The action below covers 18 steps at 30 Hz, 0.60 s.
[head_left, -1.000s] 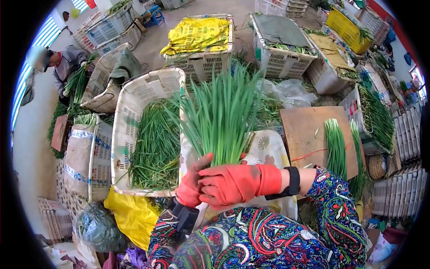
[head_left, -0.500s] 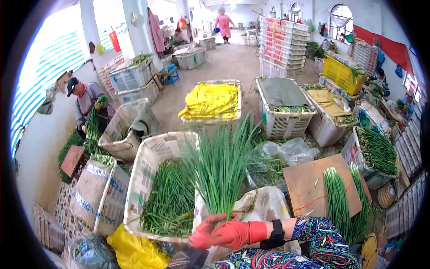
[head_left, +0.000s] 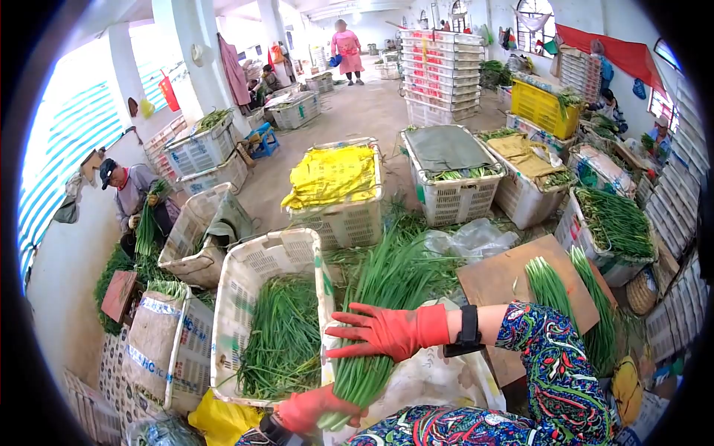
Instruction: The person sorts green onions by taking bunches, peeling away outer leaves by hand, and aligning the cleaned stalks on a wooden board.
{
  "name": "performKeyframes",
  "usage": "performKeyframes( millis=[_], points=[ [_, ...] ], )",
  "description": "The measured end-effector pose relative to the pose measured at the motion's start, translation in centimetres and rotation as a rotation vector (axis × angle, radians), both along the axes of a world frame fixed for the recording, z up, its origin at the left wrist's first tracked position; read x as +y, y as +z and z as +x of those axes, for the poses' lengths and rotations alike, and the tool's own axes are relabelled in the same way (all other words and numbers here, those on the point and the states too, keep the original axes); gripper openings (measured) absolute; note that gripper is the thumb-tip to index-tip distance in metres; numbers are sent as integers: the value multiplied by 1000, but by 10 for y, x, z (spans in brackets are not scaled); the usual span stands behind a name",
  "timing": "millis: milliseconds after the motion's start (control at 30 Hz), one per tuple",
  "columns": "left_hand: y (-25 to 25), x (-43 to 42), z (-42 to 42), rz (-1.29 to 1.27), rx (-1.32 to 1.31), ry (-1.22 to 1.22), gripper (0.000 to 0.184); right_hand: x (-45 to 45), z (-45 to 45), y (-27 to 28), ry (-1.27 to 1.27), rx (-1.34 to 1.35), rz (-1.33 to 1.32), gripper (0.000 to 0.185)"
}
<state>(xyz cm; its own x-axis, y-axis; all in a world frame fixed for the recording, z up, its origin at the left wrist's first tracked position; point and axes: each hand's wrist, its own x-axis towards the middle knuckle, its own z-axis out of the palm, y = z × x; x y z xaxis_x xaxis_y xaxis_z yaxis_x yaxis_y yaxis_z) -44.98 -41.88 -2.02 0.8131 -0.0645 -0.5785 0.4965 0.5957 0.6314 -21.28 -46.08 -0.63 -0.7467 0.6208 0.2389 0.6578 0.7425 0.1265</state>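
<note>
A bunch of long green chives point(head_left: 394, 271) lies slanted across my lap, its pale stem ends toward me and its leaf tips pointing away. Near those stem ends my left hand point(head_left: 316, 409), in a red rubber glove, is wrapped round the bunch. My right hand point(head_left: 390, 331), gloved in red too, rests over the middle of the stalks with its fingers spread. Under the bunch a pale cloth point(head_left: 431, 383) covers my lap. Close by on the left stands a white plastic crate point(head_left: 223, 320) holding loose chives point(head_left: 282, 334).
On the right, trimmed chives point(head_left: 549, 286) lie on a brown board point(head_left: 487, 279). Ahead stand a crate under yellow sacking point(head_left: 335, 177) and a crate under grey cloth point(head_left: 450, 149). Stacked crates point(head_left: 442, 70) rise behind. A co-worker point(head_left: 137, 197) sits at left holding greens.
The bunch has tipped from upright to lying forward and slanted. My right hand has opened and moved up along the stalks. My left hand now shows clearly at the stem ends.
</note>
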Motion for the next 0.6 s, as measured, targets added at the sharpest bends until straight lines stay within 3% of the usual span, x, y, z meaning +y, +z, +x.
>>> performKeyframes(
  millis=[100, 133, 267, 367, 433, 467, 533, 600],
  points=[
    [6, 5, 10, 57, -14, -122, 43, -1, 7, -8, 28, 42, -268, 84],
    [8, 8, 15, 53, 9, -182, 44, -6, 10, -10, 40, 149, -195, 78],
    [26, 9, 56, 219, -205, -400, 48, -50, 37, 10, -169, 61, -174, 69],
    [33, 13, 94, 42, -207, -522, 55, -100, 57, 46, -381, 50, -176, 68],
    [33, 28, 124, 317, -274, -650, 60, -133, 74, 55, -641, -47, -186, 65],
    [42, 30, 132, 521, -135, -518, 57, -154, 83, 60, -745, -31, -53, 62],
    [45, 35, 164, 542, -198, -331, 33, -193, 100, 68, -998, -14, 93, 60],
    [29, 48, 201, 463, -286, -167, 24, -229, 122, 63, -1263, 10, 150, 62]
  ],
)
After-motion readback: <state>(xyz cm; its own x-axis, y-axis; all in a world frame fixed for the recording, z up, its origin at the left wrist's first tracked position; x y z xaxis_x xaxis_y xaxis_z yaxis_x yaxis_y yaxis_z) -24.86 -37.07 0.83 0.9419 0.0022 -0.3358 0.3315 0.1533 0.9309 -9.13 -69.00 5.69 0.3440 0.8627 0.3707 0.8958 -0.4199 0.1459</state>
